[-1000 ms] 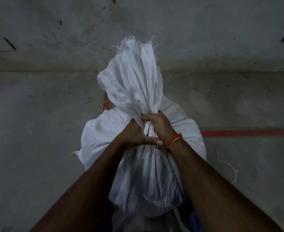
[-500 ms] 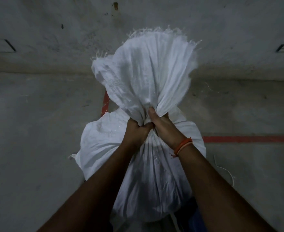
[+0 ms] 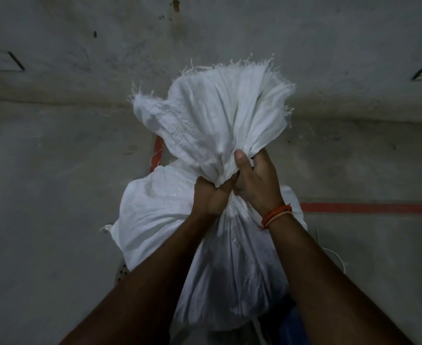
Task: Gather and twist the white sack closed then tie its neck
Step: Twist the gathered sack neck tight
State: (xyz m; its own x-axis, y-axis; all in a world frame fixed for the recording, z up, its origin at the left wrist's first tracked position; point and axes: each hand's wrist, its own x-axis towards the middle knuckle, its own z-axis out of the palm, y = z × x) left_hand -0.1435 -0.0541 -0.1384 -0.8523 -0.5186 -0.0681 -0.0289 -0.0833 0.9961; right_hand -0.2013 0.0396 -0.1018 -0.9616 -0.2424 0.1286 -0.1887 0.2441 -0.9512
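A full white woven sack (image 3: 160,220) stands upright in front of me on the concrete floor. Its loose top with a frayed edge (image 3: 220,105) fans out above a gathered neck (image 3: 220,178). My left hand (image 3: 211,195) grips the neck from the left, fingers wrapped round the bunched cloth. My right hand (image 3: 257,183), with orange bands at the wrist, grips the same neck from the right, thumb pressed up against the cloth. The two hands touch each other at the neck.
A grey concrete wall (image 3: 230,33) rises close behind the sack. A red line (image 3: 369,208) runs along the floor to the right. A thin white string (image 3: 337,257) lies on the floor at the right. An orange-red strip (image 3: 157,153) shows behind the sack.
The loose top has spread wider and swung to the right. My right hand shifted from under the left thumb to higher on the neck, its thumb now pointing up.
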